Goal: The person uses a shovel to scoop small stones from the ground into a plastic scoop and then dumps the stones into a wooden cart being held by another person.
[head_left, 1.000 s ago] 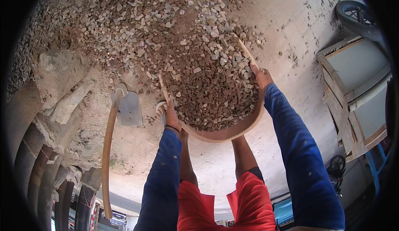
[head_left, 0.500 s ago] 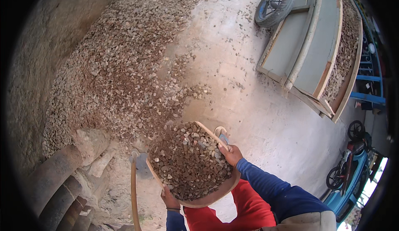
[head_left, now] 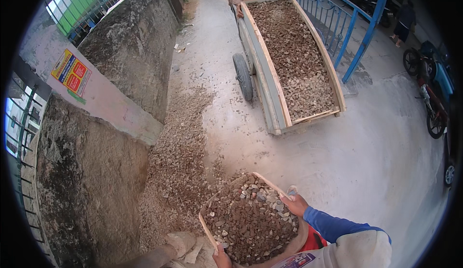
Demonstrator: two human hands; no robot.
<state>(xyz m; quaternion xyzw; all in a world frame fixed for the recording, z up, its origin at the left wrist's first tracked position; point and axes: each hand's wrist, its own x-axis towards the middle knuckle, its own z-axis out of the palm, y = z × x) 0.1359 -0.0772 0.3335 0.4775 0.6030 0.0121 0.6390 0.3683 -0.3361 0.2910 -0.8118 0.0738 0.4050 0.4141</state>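
My left hand (head_left: 222, 257) is closed on the near left rim of a wide scoop-shaped basket (head_left: 208, 227) in front of my body. At its right rim, my right hand (head_left: 294, 204) grips the edge, the blue sleeve reaching in from the lower right. Gravel (head_left: 251, 222) mixed with dark soil fills the basket, with larger pale stones towards its far right side. The basket's underside is hidden. Beyond it stands a wooden cart (head_left: 271, 75), apart from the basket and loaded with gravel (head_left: 299, 56).
A person's hand (head_left: 239, 11) holds the cart's far end. A gravel heap (head_left: 181, 157) spreads along the rough wall (head_left: 96, 171) on the left. The cart's wheel (head_left: 243, 76) faces that heap. Blue railings (head_left: 333, 20) and a motorcycle (head_left: 430, 92) stand at the right.
My view has tilted up and turned, bringing the whole cart and the other person into sight. Both hands still hold the filled basket. The wooden-handled tool at left has left the view.
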